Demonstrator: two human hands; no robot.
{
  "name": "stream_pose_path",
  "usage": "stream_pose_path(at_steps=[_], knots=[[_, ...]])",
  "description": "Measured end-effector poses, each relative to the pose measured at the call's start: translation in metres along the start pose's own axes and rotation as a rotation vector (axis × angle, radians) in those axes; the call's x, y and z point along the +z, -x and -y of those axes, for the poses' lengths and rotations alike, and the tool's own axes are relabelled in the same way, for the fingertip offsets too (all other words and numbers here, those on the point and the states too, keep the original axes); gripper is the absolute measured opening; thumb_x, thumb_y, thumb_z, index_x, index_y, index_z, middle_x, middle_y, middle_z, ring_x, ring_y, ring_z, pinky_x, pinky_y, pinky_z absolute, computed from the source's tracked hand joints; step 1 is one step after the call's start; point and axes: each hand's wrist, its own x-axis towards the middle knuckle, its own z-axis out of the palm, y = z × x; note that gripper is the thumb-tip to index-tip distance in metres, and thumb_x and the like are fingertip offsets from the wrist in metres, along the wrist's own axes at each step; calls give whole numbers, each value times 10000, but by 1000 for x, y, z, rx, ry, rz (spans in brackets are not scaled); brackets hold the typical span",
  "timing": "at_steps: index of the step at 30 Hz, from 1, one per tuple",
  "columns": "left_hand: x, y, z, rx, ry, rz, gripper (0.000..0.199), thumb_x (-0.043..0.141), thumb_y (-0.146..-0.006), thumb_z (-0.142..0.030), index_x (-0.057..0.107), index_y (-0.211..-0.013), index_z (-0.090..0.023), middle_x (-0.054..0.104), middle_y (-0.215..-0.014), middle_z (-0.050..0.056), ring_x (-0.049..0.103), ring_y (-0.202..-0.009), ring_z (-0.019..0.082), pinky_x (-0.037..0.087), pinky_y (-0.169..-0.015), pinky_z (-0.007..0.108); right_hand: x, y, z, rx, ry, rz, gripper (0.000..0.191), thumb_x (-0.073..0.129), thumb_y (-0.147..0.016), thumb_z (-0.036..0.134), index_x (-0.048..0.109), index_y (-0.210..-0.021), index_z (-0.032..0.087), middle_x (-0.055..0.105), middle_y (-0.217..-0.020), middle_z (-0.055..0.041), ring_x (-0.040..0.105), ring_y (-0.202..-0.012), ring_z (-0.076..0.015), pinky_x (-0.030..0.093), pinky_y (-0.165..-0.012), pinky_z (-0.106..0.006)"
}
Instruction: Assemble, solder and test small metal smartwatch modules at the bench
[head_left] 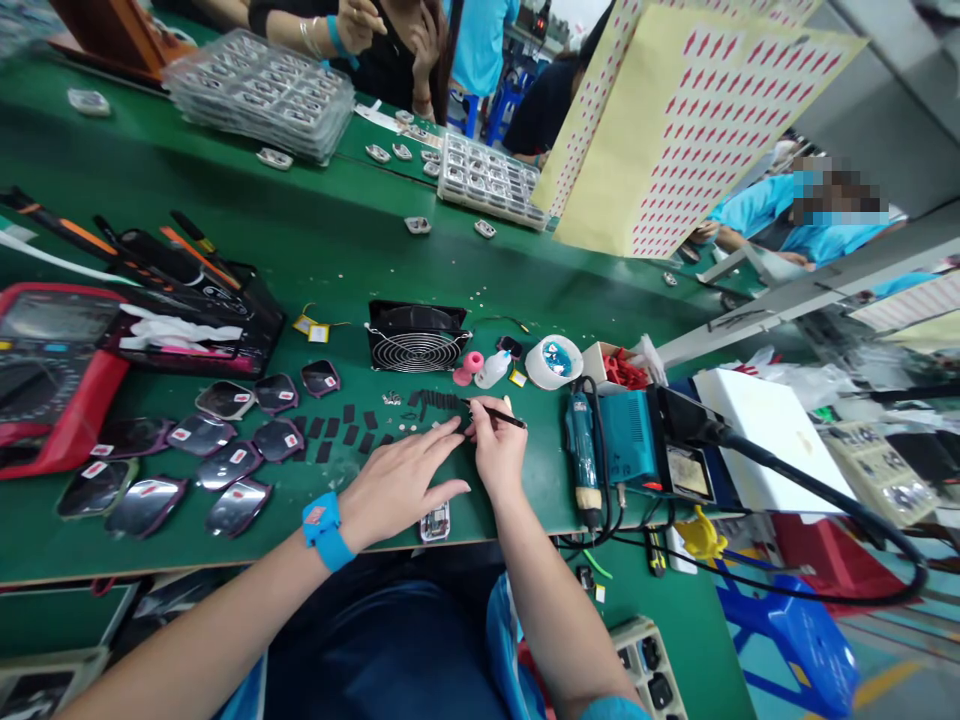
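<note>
My right hand pinches slim black tweezers, their tip pointing left at a row of small black pieces on the green bench. Beside it my left hand lies flat with fingers stretched out and thumb apart, holding nothing; its fingertips come close to the right hand. Under the left thumb, near the bench edge, sits a small open device with a bare circuit board. Black rectangular pads are spread left of my left hand. Further left lie several dark glossy covers with purple rims, bearing small labels.
A fan stands behind the black pieces, with a pink bottle and white tub to its right. An electric screwdriver and teal box are at right, a red multimeter at left. People sit across the bench.
</note>
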Motion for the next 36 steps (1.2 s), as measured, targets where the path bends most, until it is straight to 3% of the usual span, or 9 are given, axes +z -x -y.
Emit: stream_pose_path(at_steps=[8, 11, 14, 17, 21, 27, 36], knots=[[-2, 7, -3, 9, 47, -29, 560, 469, -1046, -554, 533, -1456, -177, 529, -1558, 146, 578, -1383, 287, 548, -1094, 442, 2, 3, -2, -117, 45, 15, 238, 587, -952, 391, 712, -909, 193, 748, -795, -32, 654, -602, -142, 567, -643, -287], [-12, 21, -6, 9, 146, -111, 484, 453, -1059, -520, 577, -1404, -204, 557, -1533, 114, 615, -1335, 256, 572, -1063, 389, 2, 5, -6, -201, 63, 37, 205, 589, -953, 357, 720, -924, 202, 767, -895, -58, 701, -739, -172, 598, -754, -323], [-26, 41, -6, -35, 206, -246, 375, 471, -1061, -483, 655, -1265, -228, 668, -1366, 78, 700, -1173, 214, 606, -971, 319, 2, 6, -9, -248, 73, 46, 183, 588, -960, 327, 727, -950, 209, 767, -948, -72, 714, -801, -186, 606, -790, -342], [-35, 62, -3, -76, 219, -350, 280, 500, -1059, -444, 686, -1129, -246, 732, -1131, 27, 739, -953, 152, 604, -825, 226, 2, 6, -9, -229, 44, 23, 163, 603, -954, 319, 726, -959, 210, 760, -919, -61, 706, -750, -174, 611, -718, -320], [-29, 78, 2, -71, 226, -393, 261, 504, -1063, -444, 689, -1032, -263, 735, -978, -17, 729, -821, 110, 566, -738, 171, 2, 7, -7, -159, -43, 23, 160, 613, -952, 317, 729, -960, 208, 757, -900, -42, 654, -609, -125, 577, -565, -257], [-14, 80, 3, -50, 175, -487, 251, 499, -1072, -405, 685, -986, -260, 729, -925, -23, 721, -813, 110, 551, -770, 191, 6, 8, -5, -149, -57, 59, 149, 630, -938, 302, 745, -922, 208, 765, -883, -40, 653, -628, -127, 572, -564, -243], [-14, 80, 3, -31, 130, -485, 240, 475, -1086, -353, 673, -1001, -249, 725, -932, -18, 710, -828, 106, 535, -791, 209, 10, 9, -4, -178, 3, 29, 171, 625, -948, 332, 736, -919, 205, 765, -842, -41, 668, -608, -142, 580, -559, -262]])
